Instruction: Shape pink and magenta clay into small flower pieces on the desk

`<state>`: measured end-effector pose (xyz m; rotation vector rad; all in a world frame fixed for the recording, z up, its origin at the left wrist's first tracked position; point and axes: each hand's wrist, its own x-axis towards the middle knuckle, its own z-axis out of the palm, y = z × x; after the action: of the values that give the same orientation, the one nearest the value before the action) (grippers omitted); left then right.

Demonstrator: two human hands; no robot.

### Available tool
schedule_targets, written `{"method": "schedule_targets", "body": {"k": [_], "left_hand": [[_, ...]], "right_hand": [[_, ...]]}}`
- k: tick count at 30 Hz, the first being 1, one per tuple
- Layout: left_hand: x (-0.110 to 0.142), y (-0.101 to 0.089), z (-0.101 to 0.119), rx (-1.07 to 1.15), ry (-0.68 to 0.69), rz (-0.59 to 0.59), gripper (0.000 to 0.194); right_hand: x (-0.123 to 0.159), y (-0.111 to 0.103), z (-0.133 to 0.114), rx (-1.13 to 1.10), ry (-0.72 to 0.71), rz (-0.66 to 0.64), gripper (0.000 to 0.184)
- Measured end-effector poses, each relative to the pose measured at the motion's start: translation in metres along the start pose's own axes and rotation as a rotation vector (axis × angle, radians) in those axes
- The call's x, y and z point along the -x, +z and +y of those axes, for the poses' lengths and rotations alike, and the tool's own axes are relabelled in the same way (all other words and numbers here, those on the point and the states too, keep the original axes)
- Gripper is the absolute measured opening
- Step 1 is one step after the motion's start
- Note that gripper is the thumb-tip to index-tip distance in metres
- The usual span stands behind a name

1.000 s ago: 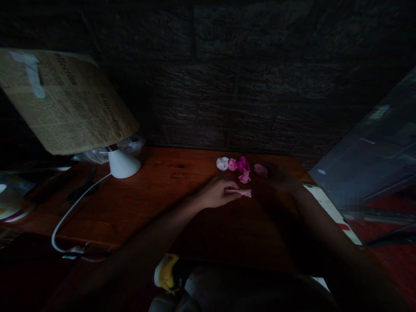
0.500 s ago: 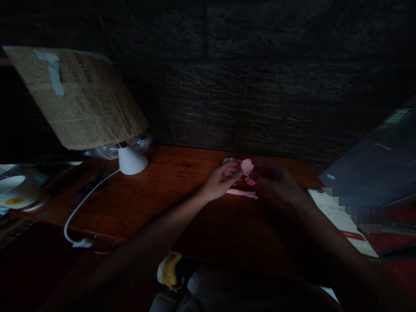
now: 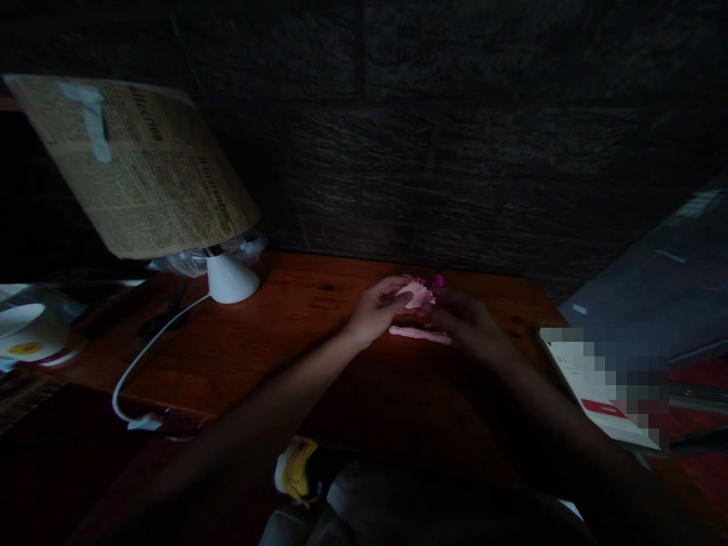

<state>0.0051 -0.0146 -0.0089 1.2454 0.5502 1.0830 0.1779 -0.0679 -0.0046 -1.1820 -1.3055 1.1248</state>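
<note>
A pale pink piece (image 3: 414, 294) with a ragged, frilly edge, soft-looking like clay or thin paper, is between my two hands. My left hand (image 3: 380, 309) is closed on its left side, the thumb lying across the front. The fingers of my right hand (image 3: 463, 318) curl in at its right edge; their tips are dark and partly hidden. Just behind the hands a small magenta bit (image 3: 437, 280) shows. On the table below them lies a long, thin pink strip (image 3: 419, 334).
A lamp with a newsprint shade (image 3: 142, 167) and white base (image 3: 230, 279) stands left on the wooden table (image 3: 296, 326). Its white cord (image 3: 133, 364) runs to the front edge. Dark scissors (image 3: 164, 320), a white cup (image 3: 26, 334) and a white printed box (image 3: 591, 394) are farther out.
My right hand has come in to the pink piece from the right. The piece has turned and shifted slightly left and down, and its magenta part is no longer visible below it.
</note>
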Motion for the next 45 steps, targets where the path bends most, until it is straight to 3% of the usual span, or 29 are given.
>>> {"method": "schedule_targets", "body": {"k": [3, 6, 14, 18, 21, 32, 41, 45], "left_hand": [[-0.003, -0.002, -0.004, -0.102, 0.062, 0.004, 0.025], [-0.005, -0.005, -0.009, -0.211, 0.166, -0.005, 0.019], [0.004, -0.003, -0.007, -0.516, 0.416, -0.105, 0.03], [0.003, -0.003, -0.006, -0.6, 0.476, -0.125, 0.025], [0.001, -0.004, -0.01, -0.563, 0.405, -0.1, 0.014], [-0.004, -0.007, -0.014, -0.267, 0.071, -0.1, 0.014], [-0.012, -0.006, -0.009, 0.174, -0.174, 0.096, 0.012], [-0.015, -0.013, -0.004, 0.249, -0.255, 0.304, 0.01]], "right_hand": [[0.001, 0.003, 0.0, -0.031, 0.096, 0.006, 0.041], [0.001, 0.004, -0.001, -0.049, 0.093, 0.003, 0.047], [0.001, -0.001, 0.006, 0.204, -0.073, 0.025, 0.04], [0.001, 0.0, 0.006, 0.194, -0.173, 0.014, 0.036], [0.002, 0.001, 0.003, 0.209, -0.195, 0.008, 0.032], [0.0, 0.003, 0.005, 0.117, -0.025, 0.087, 0.039], [0.006, 0.009, -0.003, 0.159, -0.255, 0.17, 0.027], [0.006, 0.006, -0.011, 0.115, -0.266, 0.233, 0.023]]}}
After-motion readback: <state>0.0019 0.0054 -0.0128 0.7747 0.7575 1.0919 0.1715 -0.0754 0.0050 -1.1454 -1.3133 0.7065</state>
